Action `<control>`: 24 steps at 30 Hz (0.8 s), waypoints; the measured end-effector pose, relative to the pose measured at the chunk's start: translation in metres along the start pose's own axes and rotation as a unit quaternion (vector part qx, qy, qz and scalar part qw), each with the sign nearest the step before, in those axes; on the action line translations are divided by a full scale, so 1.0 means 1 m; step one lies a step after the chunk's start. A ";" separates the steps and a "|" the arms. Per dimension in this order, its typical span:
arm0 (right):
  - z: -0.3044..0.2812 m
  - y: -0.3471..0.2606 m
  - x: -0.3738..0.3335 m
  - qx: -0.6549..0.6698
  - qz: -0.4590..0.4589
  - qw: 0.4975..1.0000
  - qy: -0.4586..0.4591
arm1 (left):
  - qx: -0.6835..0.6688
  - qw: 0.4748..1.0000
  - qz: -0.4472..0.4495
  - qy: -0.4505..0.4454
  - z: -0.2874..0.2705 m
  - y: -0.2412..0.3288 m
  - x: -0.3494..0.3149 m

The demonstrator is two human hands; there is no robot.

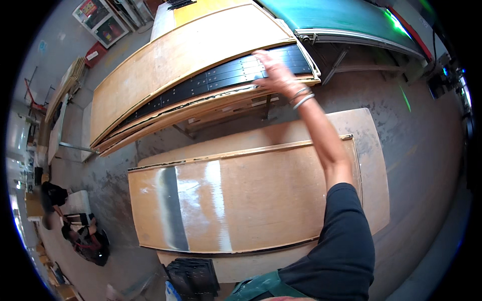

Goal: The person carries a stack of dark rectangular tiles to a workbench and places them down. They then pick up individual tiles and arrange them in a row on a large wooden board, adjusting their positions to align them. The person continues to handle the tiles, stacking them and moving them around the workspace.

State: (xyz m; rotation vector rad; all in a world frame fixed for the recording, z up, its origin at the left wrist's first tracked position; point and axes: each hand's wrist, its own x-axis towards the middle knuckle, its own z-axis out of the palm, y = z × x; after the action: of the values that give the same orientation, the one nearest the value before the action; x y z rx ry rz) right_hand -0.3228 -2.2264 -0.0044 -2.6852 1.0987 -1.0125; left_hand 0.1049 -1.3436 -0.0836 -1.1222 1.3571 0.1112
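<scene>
My right hand (275, 73) reaches far out over a shallow wooden tray of long black strips (216, 80) dotted with small light marks. Its fingers look spread, a little smeared, with nothing visible between them; I cannot tell whether they touch the strips. Light bands circle the wrist. Over part of the strips lies another wooden panel (196, 47) with raised edges, set askew on the stack. Closer to me, a rimmed wooden board (271, 195) rests on a larger pale tabletop (374, 165). A grey-black band and whitish streaks cross its left half. My left hand is out of view.
A stack of black pieces (193, 278) sits at the near edge, with a blue item (171, 291) beside it. Beyond the stacked trays stands a green-topped conveyor (346, 22). Two people (88, 241) are low at the left. Panels (63, 95) lean along the left wall.
</scene>
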 end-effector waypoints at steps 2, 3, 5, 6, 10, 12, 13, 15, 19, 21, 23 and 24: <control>-0.030 0.047 0.003 -0.077 0.029 0.992 -0.099 | -0.014 1.000 -0.016 -0.011 -0.016 -0.006 -0.019; -0.053 0.075 -0.009 -0.125 0.060 0.973 -0.186 | -0.012 1.000 0.006 0.011 -0.015 -0.006 0.005; -0.050 0.080 -0.003 -0.113 0.062 0.965 -0.230 | -0.024 1.000 -0.007 -0.001 -0.027 -0.011 -0.016; -0.051 0.079 -0.006 -0.110 0.069 0.960 -0.246 | -0.020 1.000 -0.003 -0.003 -0.028 -0.013 -0.020; -0.048 0.075 -0.004 -0.126 0.054 0.961 -0.240 | 0.020 1.000 -0.011 -0.012 -0.035 -0.016 -0.026; -0.065 0.071 0.009 -0.163 0.039 0.938 -0.304 | 0.214 0.970 -0.062 0.095 -0.034 -0.014 -0.011; -0.065 0.072 0.016 -0.171 0.028 0.928 -0.330 | 0.310 0.936 -0.094 0.137 -0.035 -0.015 -0.014; -0.060 0.076 0.024 -0.174 0.024 0.919 -0.353 | 0.251 0.956 -0.083 0.130 -0.034 -0.012 -0.019; -0.049 0.089 0.039 -0.134 0.052 0.898 -0.416 | 0.359 0.918 -0.106 0.127 -0.019 -0.004 -0.015; -0.048 0.087 0.041 -0.146 0.047 0.885 -0.440 | 0.769 0.635 -0.038 0.062 -0.011 0.001 -0.011; -0.055 0.081 0.035 -0.127 0.060 0.895 -0.424 | 0.958 -0.254 0.107 -0.079 -0.001 0.006 -0.003; -0.058 0.074 0.040 -0.128 0.072 0.892 -0.428 | 0.925 -0.346 0.147 -0.061 -0.004 0.007 0.000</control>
State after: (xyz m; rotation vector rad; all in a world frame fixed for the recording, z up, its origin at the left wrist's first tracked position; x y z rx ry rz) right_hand -0.3815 -2.2971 0.0407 -2.6624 1.2116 0.3797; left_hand 0.0976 -1.3428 -0.0863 -3.2291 0.4849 1.6864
